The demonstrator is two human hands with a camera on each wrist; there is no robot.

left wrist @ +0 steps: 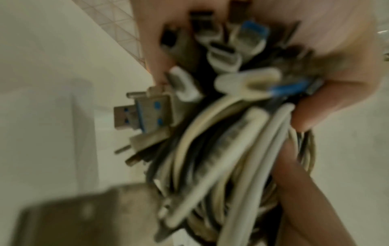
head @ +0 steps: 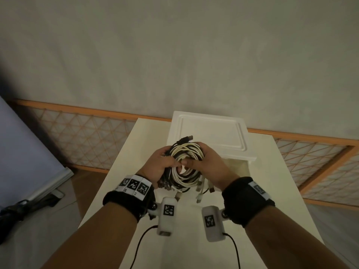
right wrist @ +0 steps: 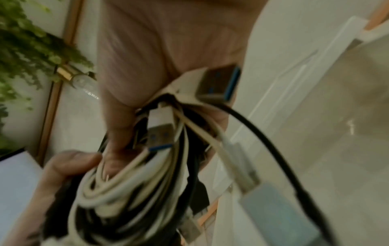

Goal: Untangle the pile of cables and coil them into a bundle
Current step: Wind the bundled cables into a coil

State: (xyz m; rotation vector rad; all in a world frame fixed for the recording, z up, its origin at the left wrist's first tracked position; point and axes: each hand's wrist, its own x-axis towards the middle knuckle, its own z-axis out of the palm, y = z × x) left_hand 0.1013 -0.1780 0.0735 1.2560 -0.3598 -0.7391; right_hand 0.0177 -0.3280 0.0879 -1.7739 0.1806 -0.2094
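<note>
A coiled bundle of white and black cables [head: 184, 164] is held above the white table [head: 136, 171], between both hands. My left hand [head: 162, 164] grips its left side, fingers curled round the loops. My right hand [head: 206, 162] grips the right side, its thumb laid across the middle. Several USB plugs [head: 200, 189] hang from the near end, and one black plug [head: 186, 138] sticks out at the far end. In the left wrist view the cable bundle [left wrist: 231, 149] and its plugs [left wrist: 147, 114] fill the frame. The right wrist view shows the cable loops [right wrist: 136, 191] under the right palm.
A white lidded box [head: 209, 133] stands on the table just beyond the hands. A wood-framed lattice panel [head: 77, 133] runs behind the table. A green plant [right wrist: 31, 50] shows in the right wrist view. Dark gear [head: 23, 210] lies on the floor at left.
</note>
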